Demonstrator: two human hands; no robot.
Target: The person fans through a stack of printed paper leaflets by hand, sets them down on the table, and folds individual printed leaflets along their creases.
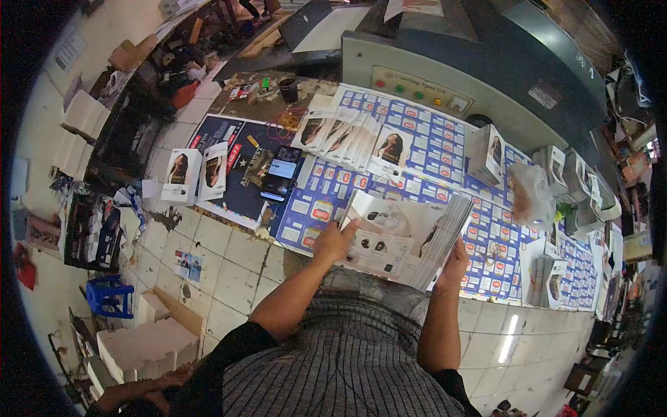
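My left hand [333, 242] is closed on the left edge of a stack of printed brochures [389, 233], its thumb on the top page. At the right edge, my right hand [453, 267] grips the same stack, where many page edges fan out. The stack is tilted above the near edge of a table covered with blue printed sheets [306, 226]. Beyond it lie a fanned row of brochures [340, 135] and a brochure with a hair picture [392, 147]. A black phone [281, 174] with a lit screen rests left of the stack.
Two brochure piles [179, 177] lie at the table's left end. More bundles [488, 156] and a clear plastic bag [531, 194] are on the right. A machine with a button panel [417, 89] borders the back. Left on the floor are a blue stool [109, 297] and paper blocks [147, 347].
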